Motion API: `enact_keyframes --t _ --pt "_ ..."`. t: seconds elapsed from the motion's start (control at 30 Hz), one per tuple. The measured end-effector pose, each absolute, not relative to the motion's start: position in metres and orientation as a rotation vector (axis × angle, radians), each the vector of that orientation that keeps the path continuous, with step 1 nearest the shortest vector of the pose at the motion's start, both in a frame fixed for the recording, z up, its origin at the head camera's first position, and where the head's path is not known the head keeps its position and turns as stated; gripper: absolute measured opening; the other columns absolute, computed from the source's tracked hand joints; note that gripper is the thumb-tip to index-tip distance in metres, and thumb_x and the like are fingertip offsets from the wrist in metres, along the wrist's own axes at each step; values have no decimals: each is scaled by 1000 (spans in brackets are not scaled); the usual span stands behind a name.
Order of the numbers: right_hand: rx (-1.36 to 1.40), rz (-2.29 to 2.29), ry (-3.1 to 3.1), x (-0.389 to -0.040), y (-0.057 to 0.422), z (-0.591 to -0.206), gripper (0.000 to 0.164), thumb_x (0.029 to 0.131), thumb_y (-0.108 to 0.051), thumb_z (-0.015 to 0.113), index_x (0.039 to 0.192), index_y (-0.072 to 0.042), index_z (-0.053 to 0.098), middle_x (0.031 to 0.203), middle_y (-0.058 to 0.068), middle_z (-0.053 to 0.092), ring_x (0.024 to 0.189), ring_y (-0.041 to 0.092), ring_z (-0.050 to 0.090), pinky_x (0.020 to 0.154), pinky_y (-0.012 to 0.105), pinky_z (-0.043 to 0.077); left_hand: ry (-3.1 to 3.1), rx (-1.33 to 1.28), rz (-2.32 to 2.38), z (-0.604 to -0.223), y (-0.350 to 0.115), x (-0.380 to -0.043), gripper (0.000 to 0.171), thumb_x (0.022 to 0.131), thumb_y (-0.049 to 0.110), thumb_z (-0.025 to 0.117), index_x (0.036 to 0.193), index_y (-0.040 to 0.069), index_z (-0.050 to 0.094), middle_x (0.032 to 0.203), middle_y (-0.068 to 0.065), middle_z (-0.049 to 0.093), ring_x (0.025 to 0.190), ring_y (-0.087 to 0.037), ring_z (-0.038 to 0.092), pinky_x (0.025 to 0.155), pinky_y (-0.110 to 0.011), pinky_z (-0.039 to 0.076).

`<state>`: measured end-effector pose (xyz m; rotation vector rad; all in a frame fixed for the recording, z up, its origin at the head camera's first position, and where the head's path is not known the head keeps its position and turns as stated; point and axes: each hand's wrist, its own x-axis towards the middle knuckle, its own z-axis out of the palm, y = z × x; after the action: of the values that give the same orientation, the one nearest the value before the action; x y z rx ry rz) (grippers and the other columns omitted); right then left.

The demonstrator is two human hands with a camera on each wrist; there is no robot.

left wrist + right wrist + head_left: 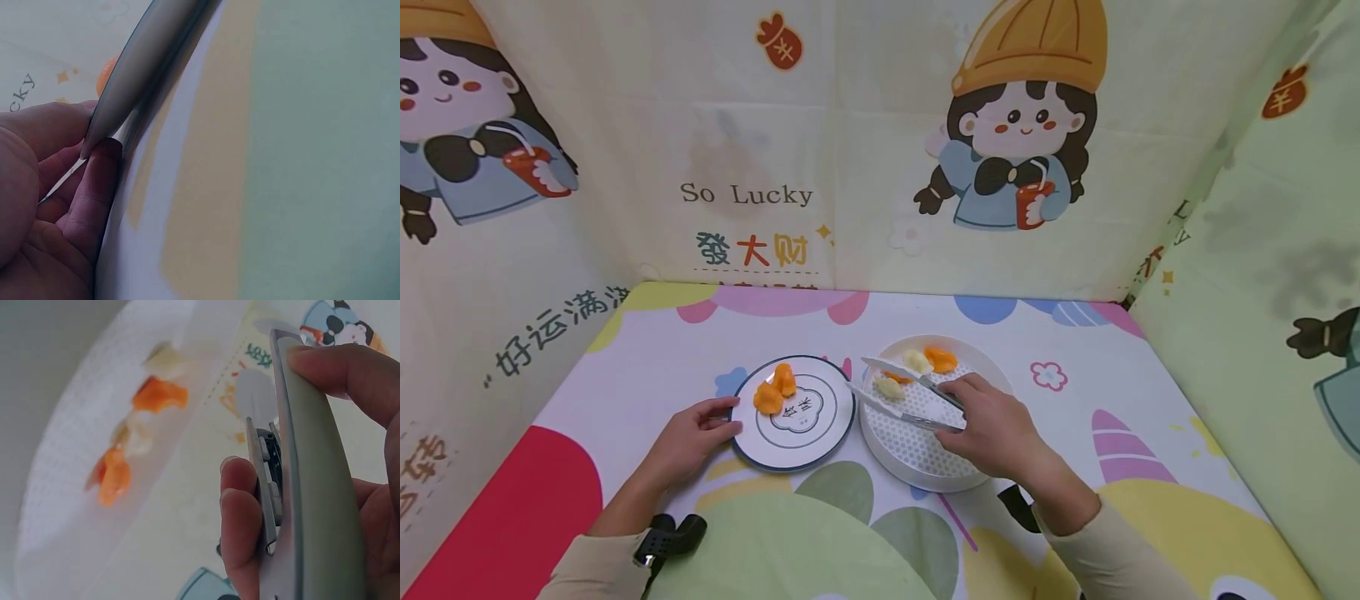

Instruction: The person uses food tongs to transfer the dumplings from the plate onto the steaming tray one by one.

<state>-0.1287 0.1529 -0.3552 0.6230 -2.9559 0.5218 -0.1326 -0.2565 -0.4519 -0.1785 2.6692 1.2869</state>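
At the left rim of a white plate (808, 442) with dark blue edging, my left hand (692, 437) pinches the edge, thumb above and fingers below. Two orange food pieces (768, 398) lie on that plate. My right hand (996, 429) grips metal tongs (880, 404), whose arms are spread apart over a round white perforated tray (898, 442). Inside the tray are pale yellow pieces (890, 388) and an orange piece (941, 359); another orange one is partly hidden behind the tongs. The right wrist view shows the tongs' handle (322, 469) between thumb and fingers.
Plate and tray stand side by side on a table covered with a colourful printed cloth (1157, 533). Printed fabric walls (865, 167) rise behind and on both sides. A black strap device (670, 540) sits at the left wrist.
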Motion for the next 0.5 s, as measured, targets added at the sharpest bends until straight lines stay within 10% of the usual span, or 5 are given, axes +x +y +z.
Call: enact_keyframes --t 0.5 --pt "761 453 -3102 -136 85 -352 59 80 -32 79 132 -10 62 124 7 59 100 22 61 76 39 56 2672 -193 1289 -450 -255 -131 61 96 36 67 145 3 49 136 -28 54 120 -41 54 101 -53 47"
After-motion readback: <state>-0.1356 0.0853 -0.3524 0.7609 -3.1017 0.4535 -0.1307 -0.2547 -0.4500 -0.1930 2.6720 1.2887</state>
